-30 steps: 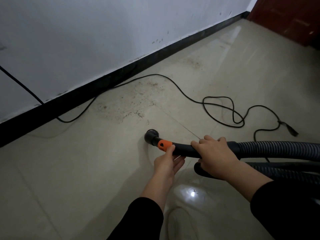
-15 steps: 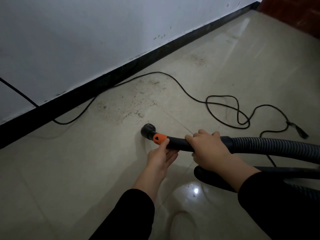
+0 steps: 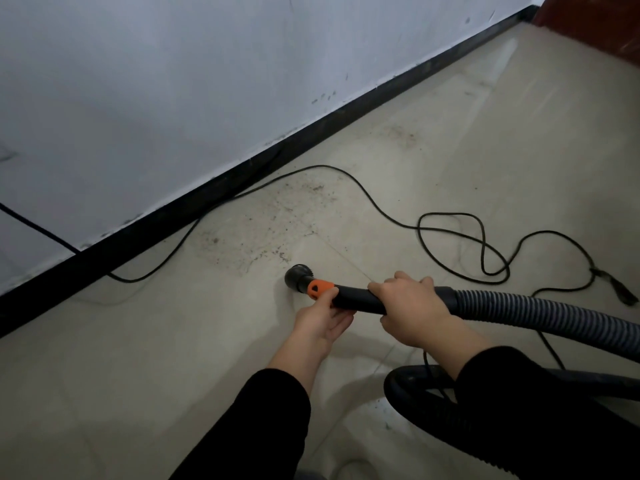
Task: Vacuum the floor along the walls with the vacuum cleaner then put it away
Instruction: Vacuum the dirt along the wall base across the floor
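The black vacuum nozzle (image 3: 298,277) rests on the beige tile floor (image 3: 138,358), at the near edge of a patch of dark dirt specks (image 3: 270,230). Behind the nozzle is an orange collar (image 3: 320,288) and a black handle tube. My left hand (image 3: 323,320) holds the tube from below, thumb on the orange collar. My right hand (image 3: 410,308) grips the tube from above, just before the ribbed grey hose (image 3: 540,311) that runs off to the right. Both sleeves are black.
A white wall (image 3: 207,81) with a black baseboard (image 3: 242,174) runs diagonally from lower left to upper right. A black power cord (image 3: 450,233) loops over the floor behind the hose and along the baseboard. A second black hose loop (image 3: 408,386) lies near my right arm. Dark red door (image 3: 595,26) at top right.
The nozzle has slid a little left and away from me, up to the edge of the dirt patch. Both hands keep the same hold on the tube.
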The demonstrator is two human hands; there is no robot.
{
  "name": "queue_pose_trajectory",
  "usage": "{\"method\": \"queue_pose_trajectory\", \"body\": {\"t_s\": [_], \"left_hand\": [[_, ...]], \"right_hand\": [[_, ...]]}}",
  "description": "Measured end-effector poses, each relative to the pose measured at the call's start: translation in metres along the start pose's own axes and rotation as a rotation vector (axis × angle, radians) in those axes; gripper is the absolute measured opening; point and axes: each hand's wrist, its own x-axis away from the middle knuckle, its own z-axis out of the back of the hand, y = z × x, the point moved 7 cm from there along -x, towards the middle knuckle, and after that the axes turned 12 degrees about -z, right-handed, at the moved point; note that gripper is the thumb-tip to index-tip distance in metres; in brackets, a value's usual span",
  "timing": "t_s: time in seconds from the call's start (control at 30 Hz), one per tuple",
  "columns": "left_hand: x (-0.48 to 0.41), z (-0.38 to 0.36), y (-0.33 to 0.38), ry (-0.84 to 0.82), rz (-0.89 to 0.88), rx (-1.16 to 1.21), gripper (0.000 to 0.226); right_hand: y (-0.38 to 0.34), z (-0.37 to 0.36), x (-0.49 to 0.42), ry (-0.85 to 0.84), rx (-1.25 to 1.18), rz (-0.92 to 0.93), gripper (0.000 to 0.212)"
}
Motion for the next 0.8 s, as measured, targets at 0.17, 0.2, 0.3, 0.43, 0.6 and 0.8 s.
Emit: {"method": "queue_pose_trajectory", "body": {"t_s": [0.17,0.2,0.3,0.43,0.6,0.8], "left_hand": [[-0.017,0.003,0.002,0.014,-0.047,0.048,0.027],[-0.021,0.004,0.002,0.015,-0.060,0.053,0.025],[-0.025,0.009,0.005,0.022,-0.079,0.064,0.024],[-0.025,0.014,0.009,0.035,-0.102,0.082,0.021],[-0.024,0.026,0.016,0.071,-0.119,0.078,0.014],[-0.023,0.039,0.021,0.096,-0.141,0.082,0.014]], "right_hand": [[-0.006,0.001,-0.015,0.003,-0.014,0.014,0.025],[-0.008,0.000,-0.017,0.003,-0.016,0.017,0.025],[-0.013,-0.002,-0.020,0.008,-0.018,0.020,0.025],[-0.022,0.000,-0.023,0.026,-0.017,0.030,0.025],[-0.029,0.000,-0.023,0.031,-0.035,0.051,0.026],[-0.042,-0.003,-0.025,0.038,-0.039,0.088,0.025]]}}
